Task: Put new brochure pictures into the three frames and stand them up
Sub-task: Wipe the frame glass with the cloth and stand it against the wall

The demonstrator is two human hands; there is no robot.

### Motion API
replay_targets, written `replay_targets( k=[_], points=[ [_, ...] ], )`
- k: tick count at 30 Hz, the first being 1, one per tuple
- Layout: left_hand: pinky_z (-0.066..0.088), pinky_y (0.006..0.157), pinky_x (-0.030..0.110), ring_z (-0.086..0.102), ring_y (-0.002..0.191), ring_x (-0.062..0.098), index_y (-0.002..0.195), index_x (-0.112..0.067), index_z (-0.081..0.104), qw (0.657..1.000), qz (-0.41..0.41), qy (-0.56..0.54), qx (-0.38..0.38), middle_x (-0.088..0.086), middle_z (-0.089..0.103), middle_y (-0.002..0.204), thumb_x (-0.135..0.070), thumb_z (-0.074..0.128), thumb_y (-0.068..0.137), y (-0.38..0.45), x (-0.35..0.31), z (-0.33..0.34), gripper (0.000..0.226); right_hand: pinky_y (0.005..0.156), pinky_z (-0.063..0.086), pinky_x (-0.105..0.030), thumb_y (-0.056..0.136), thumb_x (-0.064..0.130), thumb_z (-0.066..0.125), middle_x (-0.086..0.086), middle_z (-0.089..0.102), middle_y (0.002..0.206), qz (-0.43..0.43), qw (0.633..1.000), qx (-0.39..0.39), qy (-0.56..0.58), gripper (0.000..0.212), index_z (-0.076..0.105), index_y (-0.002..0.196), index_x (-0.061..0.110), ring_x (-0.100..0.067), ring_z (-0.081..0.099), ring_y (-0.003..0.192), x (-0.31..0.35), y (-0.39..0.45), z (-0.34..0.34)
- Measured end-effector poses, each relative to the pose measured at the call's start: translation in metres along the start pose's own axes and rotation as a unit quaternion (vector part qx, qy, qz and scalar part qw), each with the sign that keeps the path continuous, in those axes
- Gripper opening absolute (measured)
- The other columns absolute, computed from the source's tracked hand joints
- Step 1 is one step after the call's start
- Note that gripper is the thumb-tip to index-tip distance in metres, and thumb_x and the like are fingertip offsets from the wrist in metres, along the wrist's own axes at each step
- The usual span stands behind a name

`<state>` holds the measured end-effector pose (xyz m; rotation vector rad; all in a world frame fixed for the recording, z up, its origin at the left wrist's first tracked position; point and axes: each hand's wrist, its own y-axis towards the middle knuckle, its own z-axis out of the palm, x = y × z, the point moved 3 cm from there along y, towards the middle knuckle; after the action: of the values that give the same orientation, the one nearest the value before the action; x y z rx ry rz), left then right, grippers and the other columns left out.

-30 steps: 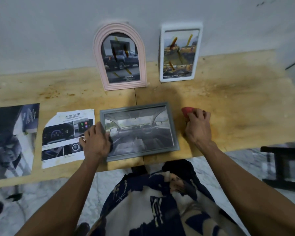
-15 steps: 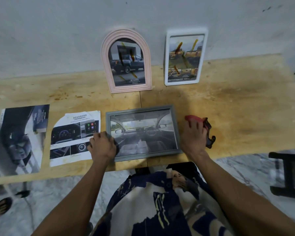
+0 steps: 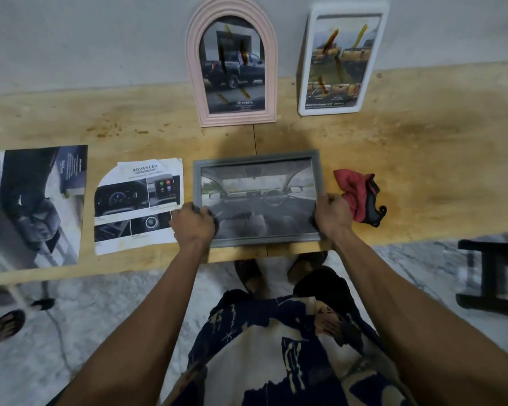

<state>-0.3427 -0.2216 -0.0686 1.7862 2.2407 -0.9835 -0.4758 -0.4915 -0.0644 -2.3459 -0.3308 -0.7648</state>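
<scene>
Three frames, two loose brochure pages (image 3: 137, 206), one red cloth (image 3: 357, 194). Left hand (image 3: 194, 222) and right hand (image 3: 332, 213) curled, gripping grey frame (image 3: 257, 162) sides.

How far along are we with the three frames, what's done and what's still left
Two look done: the pink arched frame and the white frame stand against the wall with pictures in them. In hand: the grey frame, already holding a car-interior picture, gripped by the left hand and right hand near the table edge. Left: standing it up.
</scene>
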Motion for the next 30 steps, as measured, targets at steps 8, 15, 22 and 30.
replay_targets(
  k=[8, 15, 22, 30],
  points=[
    [0.050, 0.094, 0.039, 0.063, 0.105, 0.038, 0.103, -0.002, 0.070, 0.996, -0.027, -0.077, 0.035, 0.018, 0.070, 0.109, -0.032, 0.057, 0.095, -0.015, 0.012, -0.011, 0.034, 0.067, 0.033, -0.032, 0.103, 0.036, 0.037, -0.011, 0.056, 0.085, -0.034, 0.996, -0.067, 0.038, 0.036, 0.056, 0.097, 0.005, -0.028, 0.051, 0.080, 0.000, -0.032, -0.010],
    [0.046, 0.095, 0.044, 0.059, 0.110, 0.043, 0.108, 0.002, 0.067, 0.983, -0.062, -0.169, -0.025, 0.026, 0.065, 0.115, -0.047, 0.041, 0.102, -0.039, 0.031, -0.036, 0.056, 0.070, 0.034, -0.031, 0.102, 0.031, 0.040, -0.010, 0.055, 0.086, -0.076, 0.991, -0.079, 0.076, 0.031, 0.056, 0.096, 0.006, -0.029, 0.052, 0.085, -0.004, -0.067, -0.021],
    [0.043, 0.076, 0.038, 0.058, 0.085, 0.034, 0.080, -0.001, 0.063, 0.977, -0.040, -0.188, -0.088, 0.021, 0.064, 0.090, -0.047, 0.045, 0.101, -0.074, 0.074, -0.070, 0.054, 0.084, 0.044, -0.038, 0.100, 0.032, 0.043, -0.010, 0.061, 0.112, -0.043, 0.989, -0.064, 0.125, 0.034, 0.059, 0.121, 0.011, -0.029, 0.055, 0.102, -0.041, -0.128, -0.005],
    [0.038, 0.065, 0.032, 0.047, 0.064, 0.023, 0.069, -0.003, 0.056, 0.960, -0.048, -0.264, -0.081, 0.008, 0.051, 0.063, -0.047, 0.053, 0.098, -0.116, 0.137, -0.092, 0.053, 0.076, 0.046, -0.036, 0.097, 0.030, 0.044, -0.006, 0.063, 0.099, -0.031, 0.988, -0.026, 0.148, 0.028, 0.064, 0.109, 0.015, -0.026, 0.058, 0.092, -0.082, -0.190, 0.015]
  ],
)
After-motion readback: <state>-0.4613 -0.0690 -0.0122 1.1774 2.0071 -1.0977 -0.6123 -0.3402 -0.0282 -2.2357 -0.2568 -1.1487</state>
